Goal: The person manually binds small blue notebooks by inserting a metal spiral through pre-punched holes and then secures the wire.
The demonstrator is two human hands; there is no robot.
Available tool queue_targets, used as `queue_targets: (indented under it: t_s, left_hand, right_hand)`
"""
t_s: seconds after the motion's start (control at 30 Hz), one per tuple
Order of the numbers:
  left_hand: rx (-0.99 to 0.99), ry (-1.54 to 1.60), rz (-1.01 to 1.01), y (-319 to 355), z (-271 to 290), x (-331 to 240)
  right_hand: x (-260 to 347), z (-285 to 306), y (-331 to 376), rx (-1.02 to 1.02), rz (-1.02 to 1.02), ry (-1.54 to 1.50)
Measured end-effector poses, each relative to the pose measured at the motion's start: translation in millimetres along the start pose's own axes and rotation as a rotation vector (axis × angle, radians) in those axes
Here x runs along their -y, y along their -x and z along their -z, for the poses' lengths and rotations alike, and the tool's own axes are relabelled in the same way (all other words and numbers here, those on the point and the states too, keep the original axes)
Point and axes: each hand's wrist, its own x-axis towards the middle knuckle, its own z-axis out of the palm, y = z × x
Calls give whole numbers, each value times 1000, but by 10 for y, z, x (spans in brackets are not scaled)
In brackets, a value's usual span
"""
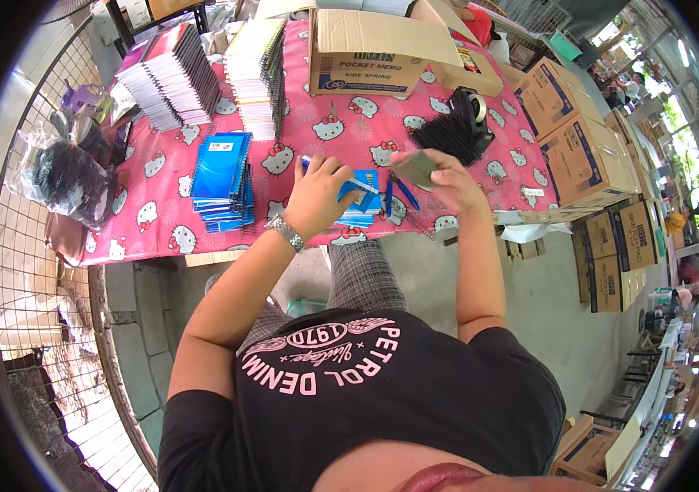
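My left hand point(321, 193), with a metal watch on its wrist, is closed on a small blue notebook point(363, 188) seen nearly edge-on. Beneath it lies a short pile of blue notebooks point(359, 215) at the table's front edge. My right hand point(454, 184) pinches a thin dark-green flat piece point(417, 169), blurred, whose kind I cannot make out. Between the hands, blue-handled pliers point(399, 193) rest on the pink tablecloth. To the left stands a taller stack of blue spiral notebooks point(220, 168).
Tall stacks of spiral notebooks point(175, 78) and yellow-topped ones point(255, 78) stand at the back left. An open carton point(370, 66) is behind. Black spiral coils point(448, 138) lie beside a tape dispenser point(468, 111). Cartons point(583, 156) rise on the right; bagged dark material point(70, 176) sits left.
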Motion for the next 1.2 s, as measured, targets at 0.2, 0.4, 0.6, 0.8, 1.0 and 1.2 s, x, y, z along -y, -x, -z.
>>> queue_targets:
  t_s: [0.2, 0.4, 0.6, 0.8, 1.0, 1.2]
  left_hand:
    - [-33, 37, -70, -47, 28, -46]
    - [-41, 83, -58, -35, 45, -22]
    - [-34, 117, -29, -68, 56, -3]
    - [-35, 116, -12, -58, 43, 13]
    - [-46, 154, 16, -92, 49, 9]
    - [-41, 170, -16, -82, 72, 27]
  right_hand:
    - [33, -97, -195, 156, -232, 92]
    - [-48, -121, -243, 171, -109, -195]
    - [-79, -60, -350, 153, -158, 261]
    - [-164, -50, -428, 77, -229, 99]
    - [-317, 59, -457, 169, -146, 135]
    - [-302, 74, -407, 41, -167, 68]
